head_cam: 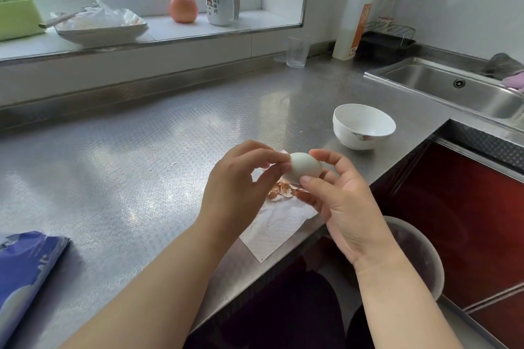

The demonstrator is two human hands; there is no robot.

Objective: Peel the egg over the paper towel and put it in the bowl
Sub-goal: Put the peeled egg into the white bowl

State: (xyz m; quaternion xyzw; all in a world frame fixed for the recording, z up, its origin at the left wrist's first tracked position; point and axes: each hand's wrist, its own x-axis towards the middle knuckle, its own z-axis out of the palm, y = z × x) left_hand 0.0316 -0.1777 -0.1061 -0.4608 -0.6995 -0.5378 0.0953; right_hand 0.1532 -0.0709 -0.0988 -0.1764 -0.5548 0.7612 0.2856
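Head view: peeled egg held above the paper towel on a steel bench.
Left hand [235, 178] pinches one end of the pale egg [303, 168]; right hand [340, 201] has its grip clamped on the other side, thumb beneath. Brown shell fragments [279, 193] lie on the paper towel [280, 227]. White bowl [363, 126] stands apart, farther right.

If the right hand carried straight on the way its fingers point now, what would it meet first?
The egg, already between the right hand's fingertips. Past it, that up-left line likely meets the left hand's fingers, though depth is hard to judge from one view.
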